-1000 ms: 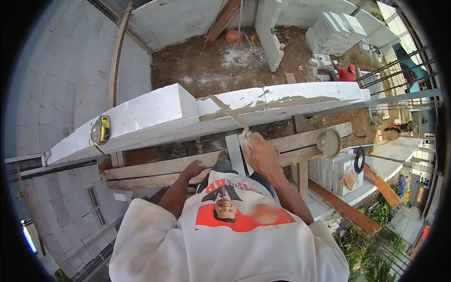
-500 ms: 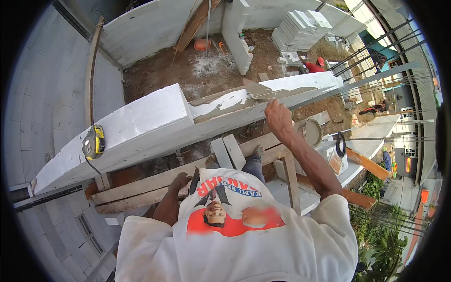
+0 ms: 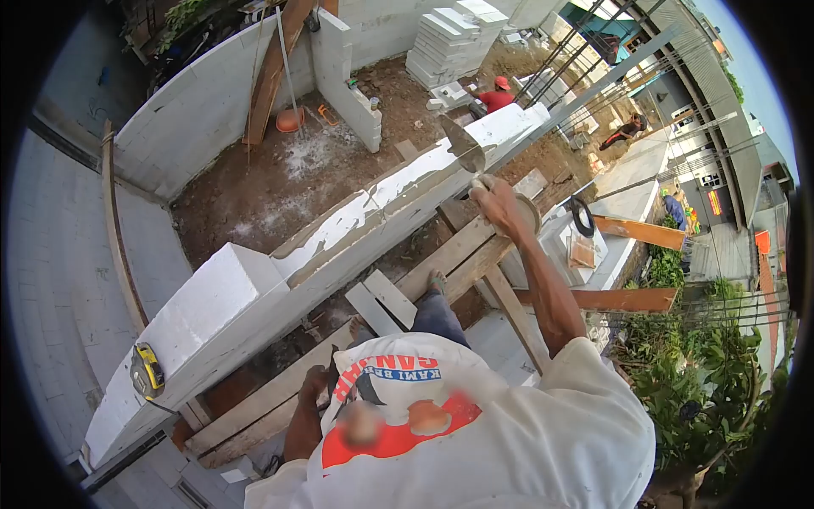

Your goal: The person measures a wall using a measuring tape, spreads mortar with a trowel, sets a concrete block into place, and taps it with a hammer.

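My right hand [image 3: 500,205] is closed around the handle of a trowel [image 3: 465,146]. Its pointed metal blade is raised over the far stretch of the white block wall [image 3: 475,131]. Patchy grey mortar [image 3: 326,246] lies along the wall's top between there and a taller white block [image 3: 225,293]. Low beside my shirt, my left hand [image 3: 314,383] is curled, next to something dark that I cannot make out. A round bucket [image 3: 527,214] stands just behind my right hand, partly hidden by it.
A yellow and black tape measure [image 3: 147,371] rests on the wall's near end. Wooden planks [image 3: 458,254] run beside my feet, with two loose pale block strips [image 3: 381,304]. Beyond the wall are a stack of white blocks [image 3: 445,47] and a person in a red cap [image 3: 492,97].
My view has turned, so the wall now slants more steeply. The trowel has lifted off the mortar and its blade has tipped upright. More mortar shows along the wall top.
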The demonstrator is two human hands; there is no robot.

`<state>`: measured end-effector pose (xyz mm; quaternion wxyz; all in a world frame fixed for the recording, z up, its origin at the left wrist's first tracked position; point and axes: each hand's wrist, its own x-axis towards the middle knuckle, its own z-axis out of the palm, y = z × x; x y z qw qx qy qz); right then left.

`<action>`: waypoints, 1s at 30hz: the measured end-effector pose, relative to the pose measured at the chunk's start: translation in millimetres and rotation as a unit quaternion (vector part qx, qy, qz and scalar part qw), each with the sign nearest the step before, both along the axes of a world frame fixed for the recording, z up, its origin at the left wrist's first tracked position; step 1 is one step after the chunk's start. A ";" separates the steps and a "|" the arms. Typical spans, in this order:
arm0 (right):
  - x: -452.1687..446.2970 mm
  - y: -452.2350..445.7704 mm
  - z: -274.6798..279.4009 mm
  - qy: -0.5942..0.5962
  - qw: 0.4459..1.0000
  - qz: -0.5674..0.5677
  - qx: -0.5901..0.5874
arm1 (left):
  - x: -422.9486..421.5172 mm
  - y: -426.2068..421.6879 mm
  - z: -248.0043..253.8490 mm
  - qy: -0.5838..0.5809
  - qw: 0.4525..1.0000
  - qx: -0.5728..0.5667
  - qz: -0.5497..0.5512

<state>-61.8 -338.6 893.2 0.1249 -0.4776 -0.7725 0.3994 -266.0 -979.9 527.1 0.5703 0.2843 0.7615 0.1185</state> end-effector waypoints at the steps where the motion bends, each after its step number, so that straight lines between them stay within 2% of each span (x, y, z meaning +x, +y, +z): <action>1: 13.4 -14.5 6.2 0.068 0.987 -0.055 -0.133 | 14.6 5.3 -1.7 -0.010 0.991 -0.123 0.051; 3: 40.0 -29.6 -0.4 0.166 0.949 -0.139 -0.228 | 17.5 19.8 26.3 -0.012 0.988 -0.152 -0.001; 8: 127.0 -2.6 -76.0 0.227 0.886 -0.274 -0.298 | 16.7 80.5 63.1 -0.053 0.992 -0.116 -0.002; 11: 196.4 38.0 -168.8 0.229 0.843 -0.360 -0.329 | 18.5 139.5 84.9 -0.092 0.988 -0.124 0.008; 13: 249.9 76.0 -248.1 0.114 0.871 -0.370 -0.304 | 27.1 182.6 92.7 -0.124 0.982 -0.135 0.037; 14: 281.3 97.8 -303.2 0.121 0.858 -0.393 -0.308 | 35.5 205.0 95.7 -0.144 0.978 -0.138 0.061; 16: 333.4 137.4 -404.4 -0.021 0.882 -0.385 -0.271 | 54.1 229.4 88.5 -0.202 0.957 -0.144 0.151; 17: 345.2 166.4 -402.6 -0.034 0.892 -0.371 -0.255 | 65.4 232.5 79.5 -0.226 0.943 -0.153 0.191; 18: 354.6 199.0 -393.2 -0.049 0.902 -0.355 -0.240 | 79.1 253.8 80.1 -0.222 0.925 -0.233 0.201; 19: 372.8 231.3 -428.8 -0.114 0.894 -0.342 -0.265 | 92.4 273.9 81.6 -0.217 0.901 -0.311 0.210; 20: 390.7 262.1 -466.5 -0.178 0.883 -0.325 -0.289 | 91.9 270.0 62.6 -0.243 0.898 -0.345 0.122; 21: 405.6 283.3 -512.3 -0.217 0.885 -0.345 -0.225 | 90.1 261.8 39.7 -0.271 0.889 -0.368 0.029; 22: 418.2 300.6 -557.5 -0.255 0.883 -0.360 -0.159 | 106.5 284.5 47.1 -0.214 0.906 -0.365 0.001; 24: 423.0 340.5 -582.5 -0.309 0.864 -0.365 -0.155 | 127.7 318.9 51.1 -0.138 0.923 -0.358 -0.025; 28: 427.2 378.9 -656.7 -0.333 0.855 -0.376 -0.133 | 146.9 379.4 40.7 -0.090 0.924 -0.368 -0.039; 30: 433.9 381.6 -677.7 -0.351 0.895 -0.248 -0.121 | 148.8 390.8 38.8 -0.079 0.925 -0.369 -0.044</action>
